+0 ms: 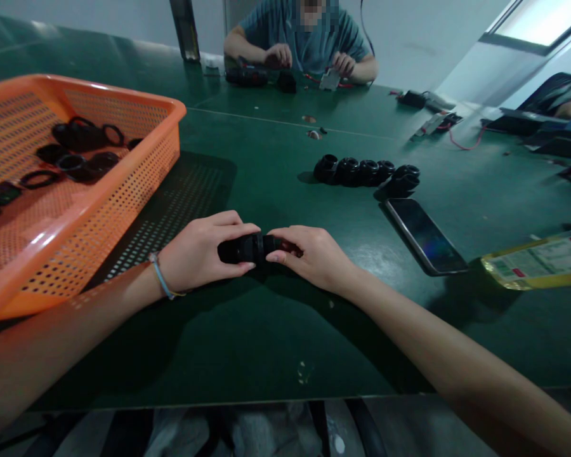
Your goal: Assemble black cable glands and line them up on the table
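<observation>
Bench (247,355) in green lies under a black part (249,247); the left hand (202,247) clamps one end, the right hand (314,254) pinches the other, between an orange basket (128,190) and a dark phone (426,235).

left of the left hand (202,249), a basket (124,203) of parts (71,135); beyond the right hand (316,252), a row of pieces (368,172); right of that hand, a phone (426,235), then a bottle (542,261).

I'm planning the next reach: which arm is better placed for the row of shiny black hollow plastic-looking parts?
Right, probably: the right grip is nearer the row of parts, though it and the left grip both hold black cylindrical pieces.
</observation>
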Motion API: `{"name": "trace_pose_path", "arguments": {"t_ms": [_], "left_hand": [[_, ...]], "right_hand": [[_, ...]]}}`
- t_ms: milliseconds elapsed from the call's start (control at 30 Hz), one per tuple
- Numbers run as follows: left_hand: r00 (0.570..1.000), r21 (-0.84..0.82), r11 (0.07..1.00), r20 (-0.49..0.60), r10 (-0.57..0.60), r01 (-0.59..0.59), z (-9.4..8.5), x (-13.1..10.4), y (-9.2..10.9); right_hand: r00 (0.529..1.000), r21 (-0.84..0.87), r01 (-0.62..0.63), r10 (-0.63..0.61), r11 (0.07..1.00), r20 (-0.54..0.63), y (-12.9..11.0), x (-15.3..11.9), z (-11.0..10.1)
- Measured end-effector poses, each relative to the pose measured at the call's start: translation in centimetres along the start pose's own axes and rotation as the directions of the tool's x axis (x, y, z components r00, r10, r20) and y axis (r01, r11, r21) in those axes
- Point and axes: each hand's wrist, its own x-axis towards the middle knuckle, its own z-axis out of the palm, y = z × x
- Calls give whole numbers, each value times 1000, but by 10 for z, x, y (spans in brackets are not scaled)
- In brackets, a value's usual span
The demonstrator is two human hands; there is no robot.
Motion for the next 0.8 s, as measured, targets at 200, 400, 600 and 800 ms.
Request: {"name": "trace_pose_path", "arguments": {"t_ms": [200,400,600,800], "left_hand": [[1000,15,1000,9,-19,19,0,1,1],[1000,23,999,0,-27,27,-1,1,1],[1000,17,1000,-8,-7,7,1,1,-2],[1000,36,999,-19,4,-4,1,1,-1]], "right_hand": [[990,-33,133,-135,991,-51,3,-2,-2],[974,-23,190,-192,981,-124,5,-4,-3],[966,-21,209,-210,978,-149,7,-4,0],[966,-20,210,-211,977,-148,8,-4,1]]}}
